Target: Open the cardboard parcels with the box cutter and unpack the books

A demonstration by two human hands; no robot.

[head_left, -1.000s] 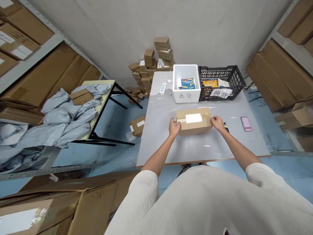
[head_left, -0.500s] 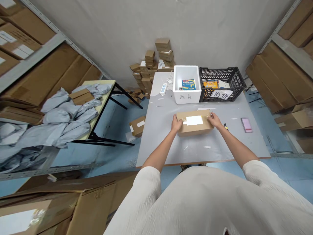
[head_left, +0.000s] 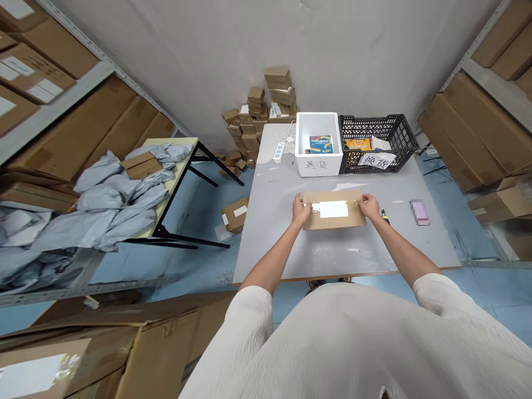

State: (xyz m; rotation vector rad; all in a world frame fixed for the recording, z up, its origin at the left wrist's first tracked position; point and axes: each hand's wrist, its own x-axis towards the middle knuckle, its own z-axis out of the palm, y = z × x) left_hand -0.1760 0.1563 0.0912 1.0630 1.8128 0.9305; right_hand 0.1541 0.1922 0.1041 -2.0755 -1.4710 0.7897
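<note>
A brown cardboard box (head_left: pixel 334 223) with a white label (head_left: pixel 333 209) and clear tape on top is between my two hands over the grey table (head_left: pixel 270 233). My left hand (head_left: pixel 300 210) grips its left end, thumb on the upper face. At the opposite end my right hand (head_left: pixel 369 205) is closed on the box's edge. The fingers under and behind the box are hidden. Just right of my right hand lies a black and yellow cutter (head_left: pixel 385 216). I cannot tell whether the box rests on the table or is slightly raised.
Behind the box stand a white foam bin (head_left: pixel 319 166) and a black plastic crate (head_left: pixel 405 130), both holding books. A power strip (head_left: pixel 279 152) lies left of the bin, a pinkish item (head_left: pixel 420 213) at the right. Grey parcels (head_left: pixel 103 194) cover a side table.
The box has tipped, so its top faces me more and its front side no longer shows. Both hands still hold its ends, shifted very slightly right.
</note>
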